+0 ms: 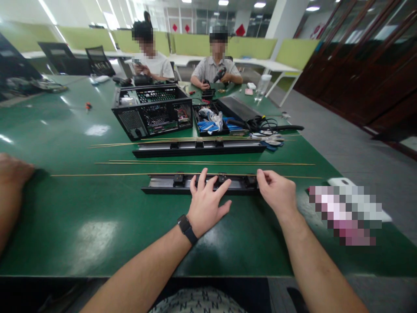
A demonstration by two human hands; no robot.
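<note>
Along the back edge of the near black rail (166, 191) on the green table (130, 213) runs a thin brass-coloured rod (114, 174). The person's right hand (278, 191) pinches it between thumb and forefinger; the left hand (208, 204) spreads its fingers over the rail. Beyond lie more rods (208, 163) and a second rail (198, 151).

Left hand (208, 203) over rail (164, 190), right hand (279, 190) pinching rod (107, 175)

Glare (94, 243) whitens patches of the bright green tabletop (143, 213); edges stretch.
</note>
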